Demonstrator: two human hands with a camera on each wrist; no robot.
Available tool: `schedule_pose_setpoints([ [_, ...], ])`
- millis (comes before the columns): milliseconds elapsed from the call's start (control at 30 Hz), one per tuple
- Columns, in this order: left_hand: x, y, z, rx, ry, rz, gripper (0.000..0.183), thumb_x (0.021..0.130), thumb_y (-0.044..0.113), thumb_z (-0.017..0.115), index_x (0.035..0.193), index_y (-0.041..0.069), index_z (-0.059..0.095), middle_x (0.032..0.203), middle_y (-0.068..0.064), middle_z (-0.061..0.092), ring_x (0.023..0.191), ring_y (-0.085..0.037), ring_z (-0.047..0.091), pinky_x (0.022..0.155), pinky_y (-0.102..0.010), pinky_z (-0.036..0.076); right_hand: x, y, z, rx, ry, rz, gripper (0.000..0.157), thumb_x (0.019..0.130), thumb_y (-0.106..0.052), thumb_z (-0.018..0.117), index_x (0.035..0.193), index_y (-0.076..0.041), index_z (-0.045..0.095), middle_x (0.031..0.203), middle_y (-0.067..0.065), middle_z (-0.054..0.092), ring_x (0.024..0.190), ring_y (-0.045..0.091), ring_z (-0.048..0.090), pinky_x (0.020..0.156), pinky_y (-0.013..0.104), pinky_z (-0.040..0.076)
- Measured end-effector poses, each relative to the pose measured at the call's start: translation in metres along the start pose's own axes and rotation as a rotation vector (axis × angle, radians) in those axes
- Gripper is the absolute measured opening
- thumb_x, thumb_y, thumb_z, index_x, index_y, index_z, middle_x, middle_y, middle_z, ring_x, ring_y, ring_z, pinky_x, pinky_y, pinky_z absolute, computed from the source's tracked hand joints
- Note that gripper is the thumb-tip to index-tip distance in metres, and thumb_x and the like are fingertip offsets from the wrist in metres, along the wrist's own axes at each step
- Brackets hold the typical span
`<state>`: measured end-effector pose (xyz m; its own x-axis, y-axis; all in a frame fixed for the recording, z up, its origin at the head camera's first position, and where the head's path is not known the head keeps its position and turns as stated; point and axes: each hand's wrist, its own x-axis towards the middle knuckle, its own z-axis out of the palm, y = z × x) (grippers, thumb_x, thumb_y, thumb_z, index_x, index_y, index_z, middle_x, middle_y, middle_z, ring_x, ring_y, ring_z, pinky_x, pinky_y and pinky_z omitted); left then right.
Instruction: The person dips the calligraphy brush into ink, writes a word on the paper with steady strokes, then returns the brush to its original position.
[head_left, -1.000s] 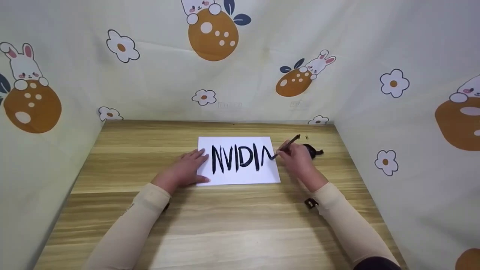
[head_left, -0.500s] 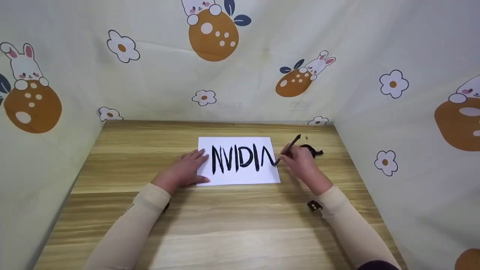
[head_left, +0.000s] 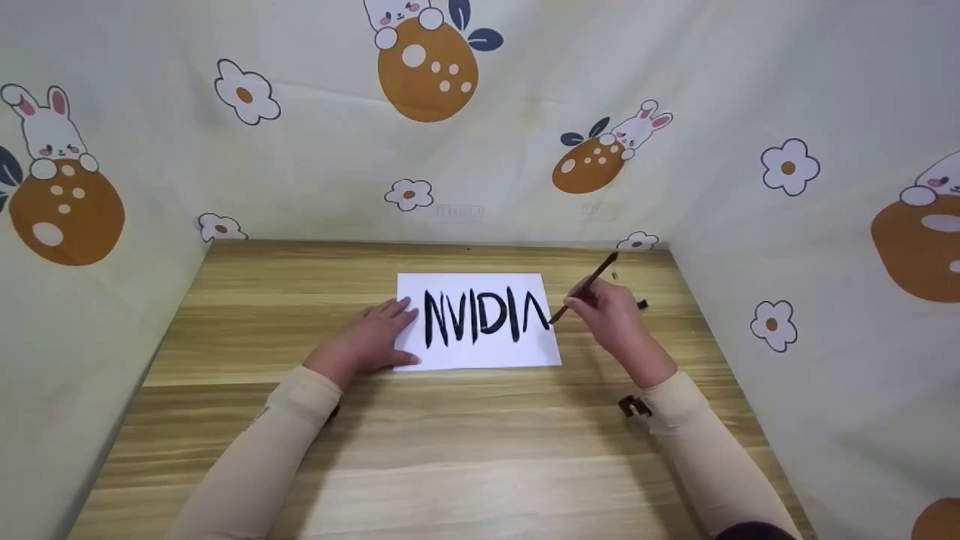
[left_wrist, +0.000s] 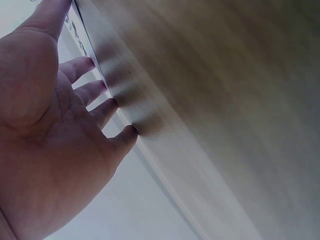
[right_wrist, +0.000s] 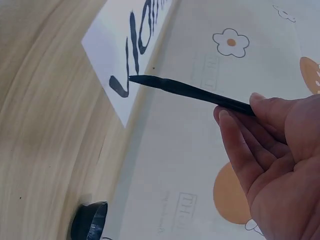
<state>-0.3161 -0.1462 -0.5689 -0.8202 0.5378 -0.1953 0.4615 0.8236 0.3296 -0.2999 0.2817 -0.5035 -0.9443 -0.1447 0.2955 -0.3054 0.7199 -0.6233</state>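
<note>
A white sheet of paper (head_left: 480, 358) lies on the wooden table, bearing black brushed letters (head_left: 493, 313) that read roughly "NVIDIA", the last one without a crossbar. My left hand (head_left: 371, 337) rests on the paper's left edge, fingers spread and fairly straight. Between thumb and fingers my right hand (head_left: 619, 322) pinches a dark brush (right_wrist: 190, 92), tilted with its black tip at the last letter by the paper's right edge. Whether the tip touches the paper I cannot tell. A small black ink dish (right_wrist: 89, 221) stands beyond the paper's right side, mostly hidden by the right hand in the head view.
The wood-grain table (head_left: 450, 450) meets a pale cloth backdrop (head_left: 315, 165) printed with rabbits, fruit and flowers, at the back and both sides. Small dark marks (head_left: 615, 275) lie on the table behind the right hand. A black wrist mount (head_left: 636, 406) hangs under the right sleeve.
The brush tip has moved down, lengthening the last letter's right stroke, then slightly back up. My right hand has shifted a little right, covering most of the dish. My left hand stays put.
</note>
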Motion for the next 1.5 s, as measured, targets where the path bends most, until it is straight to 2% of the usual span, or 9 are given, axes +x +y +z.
schedule_pose_setpoints([
  [133, 0.000, 0.000, 0.000, 0.007, -0.003, 0.001, 0.096, 0.104, 0.059, 0.072, 0.174, 0.006, 0.033, 0.182, -0.020, 0.020, 0.168, -0.044, 0.018, 0.133, -0.066, 0.018, 0.002, 0.001, 0.005, 0.057, 0.033, 0.015, 0.010, 0.103, -0.013, 0.081, 0.102, -0.003, 0.079, 0.092, 0.010, 0.080, 0.078, 0.022, 0.071, 0.070, 0.034, 0.061],
  [267, 0.000, 0.000, 0.000, 0.007, -0.002, 0.001, 0.096, 0.104, 0.059, 0.072, 0.174, 0.006, 0.034, 0.182, -0.020, 0.020, 0.167, -0.045, 0.018, 0.133, -0.067, 0.018, 0.005, 0.004, 0.015, 0.141, 0.041, 0.032, 0.008, 0.103, -0.011, 0.080, 0.103, -0.003, 0.079, 0.096, 0.011, 0.081, 0.084, 0.027, 0.076, 0.072, 0.028, 0.061],
  [367, 0.000, 0.001, 0.000, 0.003, 0.000, -0.004, 0.095, 0.104, 0.059, 0.072, 0.174, 0.006, 0.034, 0.182, -0.020, 0.021, 0.168, -0.045, 0.018, 0.133, -0.067, 0.018, 0.008, 0.008, 0.023, 0.205, 0.046, 0.039, 0.007, 0.103, -0.008, 0.080, 0.104, -0.002, 0.079, 0.099, 0.012, 0.081, 0.092, 0.034, 0.079, 0.077, 0.027, 0.064],
  [467, 0.000, 0.001, -0.001, -0.001, -0.001, -0.010, 0.095, 0.103, 0.058, 0.072, 0.174, 0.007, 0.034, 0.182, -0.019, 0.021, 0.168, -0.044, 0.018, 0.133, -0.067, 0.018, 0.010, 0.011, 0.029, 0.232, 0.050, 0.040, 0.006, 0.102, -0.005, 0.079, 0.106, 0.000, 0.079, 0.101, 0.013, 0.082, 0.098, 0.036, 0.080, 0.081, 0.029, 0.065],
  [667, -0.001, 0.003, -0.002, -0.008, 0.005, 0.010, 0.094, 0.104, 0.056, 0.073, 0.173, 0.004, 0.034, 0.182, -0.021, 0.022, 0.167, -0.046, 0.019, 0.132, -0.068, 0.019, 0.013, 0.013, 0.035, 0.183, 0.043, 0.028, 0.007, 0.103, -0.004, 0.078, 0.107, 0.000, 0.081, 0.102, 0.012, 0.082, 0.096, 0.029, 0.081, 0.085, 0.031, 0.066],
  [1067, -0.001, 0.000, -0.001, -0.009, 0.002, 0.015, 0.095, 0.104, 0.057, 0.072, 0.173, 0.004, 0.033, 0.182, -0.022, 0.020, 0.167, -0.046, 0.018, 0.133, -0.067, 0.017, 0.014, 0.014, 0.036, 0.138, 0.025, 0.022, 0.008, 0.102, -0.002, 0.077, 0.108, -0.002, 0.082, 0.107, 0.014, 0.083, 0.102, 0.030, 0.080, 0.093, 0.041, 0.065],
  [1267, -0.002, 0.000, -0.001, -0.019, 0.000, 0.012, 0.095, 0.104, 0.056, 0.072, 0.173, 0.004, 0.034, 0.182, -0.022, 0.020, 0.167, -0.047, 0.018, 0.133, -0.067, 0.017, 0.014, 0.015, 0.034, 0.072, 0.021, 0.004, 0.008, 0.103, -0.006, 0.078, 0.108, -0.002, 0.082, 0.105, 0.014, 0.083, 0.098, 0.030, 0.080, 0.091, 0.045, 0.065],
  [1500, 0.000, -0.002, 0.000, -0.014, 0.007, 0.016, 0.095, 0.104, 0.056, 0.073, 0.172, 0.003, 0.034, 0.181, -0.022, 0.021, 0.167, -0.047, 0.019, 0.133, -0.067, 0.018, 0.015, 0.018, 0.031, 0.048, 0.014, 0.051, 0.008, 0.104, -0.009, 0.077, 0.109, -0.003, 0.081, 0.105, 0.012, 0.083, 0.094, 0.027, 0.078, 0.086, 0.043, 0.064],
])
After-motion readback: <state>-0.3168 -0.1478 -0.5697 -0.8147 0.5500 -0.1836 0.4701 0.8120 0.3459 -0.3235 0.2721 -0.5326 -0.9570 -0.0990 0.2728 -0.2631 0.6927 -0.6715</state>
